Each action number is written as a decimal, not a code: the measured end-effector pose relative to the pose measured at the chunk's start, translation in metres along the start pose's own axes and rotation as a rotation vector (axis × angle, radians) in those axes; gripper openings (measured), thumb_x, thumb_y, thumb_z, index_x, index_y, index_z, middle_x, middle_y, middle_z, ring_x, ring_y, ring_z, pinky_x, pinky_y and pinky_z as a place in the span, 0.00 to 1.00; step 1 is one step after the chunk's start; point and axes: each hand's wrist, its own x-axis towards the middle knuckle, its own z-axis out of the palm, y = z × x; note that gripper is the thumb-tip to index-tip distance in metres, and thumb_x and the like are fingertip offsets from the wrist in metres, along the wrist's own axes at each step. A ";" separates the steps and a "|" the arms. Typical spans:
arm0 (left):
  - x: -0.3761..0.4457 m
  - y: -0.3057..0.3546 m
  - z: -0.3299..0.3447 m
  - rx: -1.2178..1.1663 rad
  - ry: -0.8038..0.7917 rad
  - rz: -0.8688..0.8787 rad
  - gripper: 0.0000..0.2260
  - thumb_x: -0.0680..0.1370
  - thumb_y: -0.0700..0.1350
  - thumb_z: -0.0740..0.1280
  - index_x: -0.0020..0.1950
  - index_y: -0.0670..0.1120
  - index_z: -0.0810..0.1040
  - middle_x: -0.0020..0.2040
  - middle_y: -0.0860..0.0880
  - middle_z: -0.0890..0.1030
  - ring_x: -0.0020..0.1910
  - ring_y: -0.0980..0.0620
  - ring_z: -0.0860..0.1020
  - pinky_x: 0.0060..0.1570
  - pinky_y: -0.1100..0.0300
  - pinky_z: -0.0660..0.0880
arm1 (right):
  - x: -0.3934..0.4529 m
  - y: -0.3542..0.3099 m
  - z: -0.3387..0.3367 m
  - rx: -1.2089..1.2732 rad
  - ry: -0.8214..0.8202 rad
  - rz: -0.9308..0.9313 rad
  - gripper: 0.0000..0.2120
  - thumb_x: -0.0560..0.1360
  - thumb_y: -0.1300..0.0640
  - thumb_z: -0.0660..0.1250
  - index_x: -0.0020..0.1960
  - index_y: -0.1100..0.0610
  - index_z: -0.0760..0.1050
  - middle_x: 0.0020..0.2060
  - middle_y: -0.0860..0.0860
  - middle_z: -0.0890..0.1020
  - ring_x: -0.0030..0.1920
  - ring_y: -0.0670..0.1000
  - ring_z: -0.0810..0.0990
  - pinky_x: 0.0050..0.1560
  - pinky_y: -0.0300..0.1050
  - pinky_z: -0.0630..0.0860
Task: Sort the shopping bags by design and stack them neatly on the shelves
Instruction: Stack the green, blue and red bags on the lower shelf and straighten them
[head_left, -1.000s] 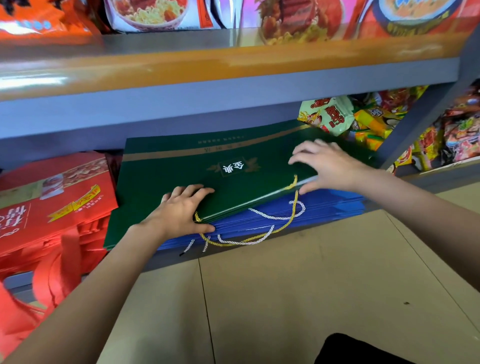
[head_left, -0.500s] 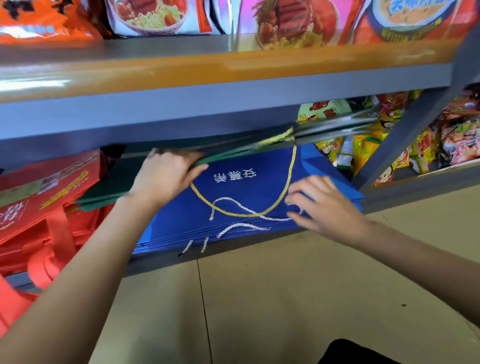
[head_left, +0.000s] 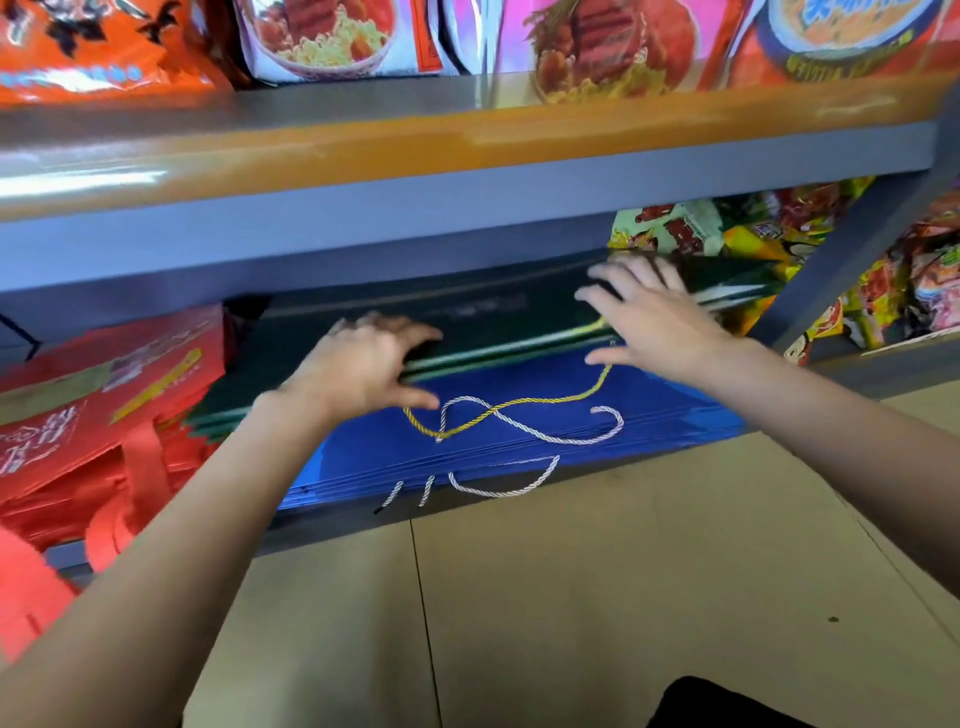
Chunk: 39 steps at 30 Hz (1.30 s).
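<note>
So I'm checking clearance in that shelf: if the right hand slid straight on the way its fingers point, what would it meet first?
Probably the snack packets behind the green bags that the right hand lies on; depth is unclear.

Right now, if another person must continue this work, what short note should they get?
Left hand: grips the near left edge of the green bags, thumb under, fingers on top.
Right hand: fingers spread flat on the same bags, far right.
Green bags lie on the blue bags on the lower shelf; red bags lie to the left.
Done: green, blue and red are grouped.
Left: green pile looks skewed; yellow cord and white cords hang loose in front.
</note>
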 end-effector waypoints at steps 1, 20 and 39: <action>-0.003 0.003 0.008 0.043 -0.083 -0.004 0.36 0.72 0.60 0.68 0.76 0.56 0.57 0.73 0.52 0.64 0.71 0.48 0.63 0.66 0.53 0.61 | -0.003 -0.001 0.006 0.001 -0.080 -0.028 0.35 0.72 0.41 0.66 0.74 0.54 0.60 0.73 0.54 0.59 0.73 0.56 0.52 0.71 0.57 0.50; -0.022 -0.012 0.037 0.159 0.458 0.110 0.26 0.56 0.38 0.81 0.53 0.44 0.82 0.46 0.47 0.84 0.41 0.44 0.82 0.51 0.52 0.75 | -0.022 -0.051 0.017 0.129 0.374 -0.186 0.24 0.69 0.50 0.72 0.60 0.60 0.75 0.58 0.58 0.75 0.58 0.56 0.68 0.58 0.55 0.71; -0.002 -0.020 0.010 0.124 0.704 -0.033 0.12 0.67 0.43 0.76 0.48 0.43 0.79 0.39 0.44 0.82 0.40 0.41 0.79 0.46 0.51 0.74 | -0.017 -0.094 0.022 0.649 0.076 0.153 0.07 0.76 0.57 0.64 0.51 0.55 0.66 0.41 0.49 0.75 0.41 0.56 0.75 0.39 0.47 0.70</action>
